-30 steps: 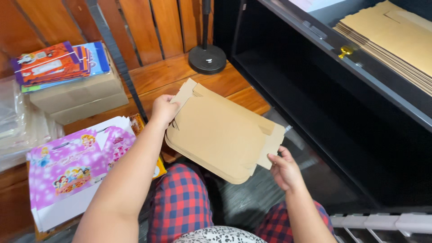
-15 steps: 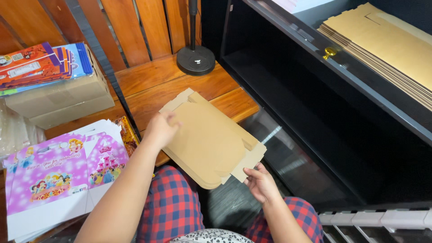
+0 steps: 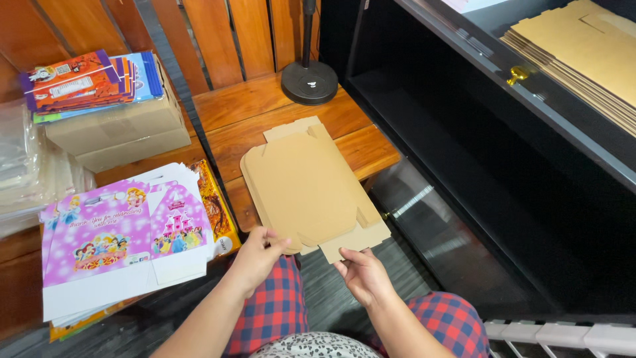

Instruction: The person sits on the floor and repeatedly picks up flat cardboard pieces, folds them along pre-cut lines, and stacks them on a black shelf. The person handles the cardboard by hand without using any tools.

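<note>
At the near edge, the person's knees in red-and-blue checked trousers (image 3: 278, 311) frame both bare hands. The left hand (image 3: 257, 255) has its fingers curled, fingertips pinching the near edge of a flat, unfolded brown cardboard box blank (image 3: 308, 189). The right hand (image 3: 361, 273) sits palm up, thumb and fingers pinching the blank's near right flap.

The blank looks like a small pile of identical die-cut sheets, plain kraft brown, with rounded corners, notched tabs at the near and far ends and short slits beside the flaps. It lies flat and slightly skewed on a low reddish wooden plank platform (image 3: 232, 126), its near end overhanging the platform's edge toward the hands.

Just left of it lies a stack of flat pink and purple printed cartons with cartoon figures (image 3: 122, 235), over a yellow-orange printed sheet (image 3: 215, 209). Farther left sit clear plastic bags (image 3: 23, 172).

Beyond, a closed plain cardboard box (image 3: 119, 129) carries a pile of orange and blue printed cartons (image 3: 86, 83). A round black stand base (image 3: 309, 83) rests at the platform's far end. To the right, a black shelf unit (image 3: 503, 199) holds another stack of brown cardboard blanks (image 3: 583, 56) on top.
</note>
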